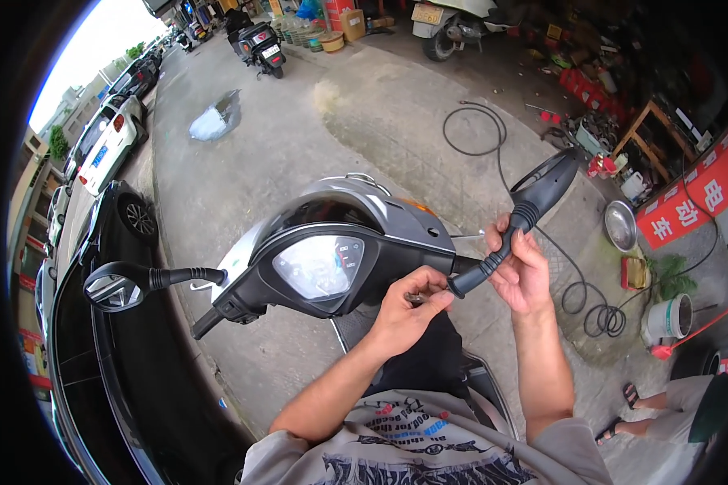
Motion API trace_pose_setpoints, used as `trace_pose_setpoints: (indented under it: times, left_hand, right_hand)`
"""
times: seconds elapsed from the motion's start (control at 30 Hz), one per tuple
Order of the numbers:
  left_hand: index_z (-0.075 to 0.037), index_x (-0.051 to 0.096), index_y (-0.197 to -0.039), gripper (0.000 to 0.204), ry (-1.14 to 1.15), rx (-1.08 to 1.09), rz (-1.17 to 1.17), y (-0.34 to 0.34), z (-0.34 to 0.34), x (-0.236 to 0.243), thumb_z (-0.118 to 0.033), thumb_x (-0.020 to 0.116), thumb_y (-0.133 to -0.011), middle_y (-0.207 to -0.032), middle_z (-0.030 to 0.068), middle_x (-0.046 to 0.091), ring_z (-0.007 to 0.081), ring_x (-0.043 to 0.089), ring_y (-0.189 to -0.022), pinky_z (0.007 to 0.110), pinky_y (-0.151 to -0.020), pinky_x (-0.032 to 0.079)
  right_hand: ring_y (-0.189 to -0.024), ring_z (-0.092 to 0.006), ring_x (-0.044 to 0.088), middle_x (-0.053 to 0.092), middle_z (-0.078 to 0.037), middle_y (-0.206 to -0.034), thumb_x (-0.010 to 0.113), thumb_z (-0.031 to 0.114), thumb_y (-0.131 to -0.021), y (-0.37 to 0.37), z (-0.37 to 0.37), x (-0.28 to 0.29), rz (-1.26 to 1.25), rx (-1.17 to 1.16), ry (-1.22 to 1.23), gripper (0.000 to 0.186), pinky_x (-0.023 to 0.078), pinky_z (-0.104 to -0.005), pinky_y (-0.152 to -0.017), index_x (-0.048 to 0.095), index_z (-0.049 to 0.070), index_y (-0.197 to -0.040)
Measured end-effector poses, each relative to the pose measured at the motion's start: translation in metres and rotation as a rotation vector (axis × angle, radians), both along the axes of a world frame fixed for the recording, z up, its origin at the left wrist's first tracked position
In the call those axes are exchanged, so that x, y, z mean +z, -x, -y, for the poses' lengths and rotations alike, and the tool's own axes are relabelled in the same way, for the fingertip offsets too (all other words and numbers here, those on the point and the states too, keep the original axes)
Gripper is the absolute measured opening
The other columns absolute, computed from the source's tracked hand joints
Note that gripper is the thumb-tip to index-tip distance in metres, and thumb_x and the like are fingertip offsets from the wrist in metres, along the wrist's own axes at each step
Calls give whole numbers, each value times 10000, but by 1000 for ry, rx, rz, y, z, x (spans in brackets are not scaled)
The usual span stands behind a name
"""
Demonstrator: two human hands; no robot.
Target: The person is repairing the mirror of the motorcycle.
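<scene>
A black rear-view mirror with a ribbed rubber stem is off to the right of the scooter's handlebar. My right hand wraps its fingers round the stem, which slants down to the left. Close by the stem's lower end, my left hand is closed, thumb against fingers. A small metal piece, too small to name, shows in that pinch. Below my hands and to their left are the scooter's dashboard and grey-black front cover. A second mirror is fixed on the handlebar's left side.
A black car stands close on the left. Black cable lies coiled on the concrete at right, near a white bucket and a metal basin. A person's sandalled feet are at lower right. Parked scooters stand farther off.
</scene>
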State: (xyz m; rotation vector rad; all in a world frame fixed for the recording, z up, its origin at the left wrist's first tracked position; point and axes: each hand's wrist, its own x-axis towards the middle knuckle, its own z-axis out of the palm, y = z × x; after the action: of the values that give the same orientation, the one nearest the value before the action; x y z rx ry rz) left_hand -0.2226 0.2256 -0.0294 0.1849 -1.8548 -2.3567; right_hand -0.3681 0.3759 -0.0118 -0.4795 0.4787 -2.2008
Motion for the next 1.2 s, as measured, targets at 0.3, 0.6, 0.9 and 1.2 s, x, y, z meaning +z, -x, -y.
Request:
trace_pose_setpoints:
  times: [0.3,0.6,0.9,1.2]
  left_hand:
    - [-48,495,-1253,303,122,211,70,1,5,-16,-51,555,-956,-866,22,627,46,537,-698,191,-630,402]
    - [-30,465,-1329,389,517,331,110,12,16,-9,-1,537,-947,-786,44,626,105,622,-755,234,-693,473]
    - [-40,419,-1344,428,541,322,154,15,16,-15,33,530,-938,-780,66,629,126,645,-769,245,-708,493]
    - [-56,436,-1326,442,538,336,157,15,17,-16,43,569,-916,-731,59,625,123,638,-699,256,-673,500]
  right_hand:
    - [-512,-91,463,663,-107,-909,582,224,-977,31,21,-8,-10,-436,-196,159,364,-231,-484,580,68,-1003]
    - [-479,-100,520,663,-123,-888,597,200,-968,53,51,-14,-42,-404,-363,145,406,-222,-436,571,57,-966]
    - [-481,-91,487,645,-103,-881,591,214,-971,63,64,-24,-78,-278,-434,154,369,-226,-437,567,65,-1001]
    - [-485,-86,493,646,-113,-893,577,200,-978,60,69,-26,-101,-305,-444,148,385,-210,-449,561,60,-1025]
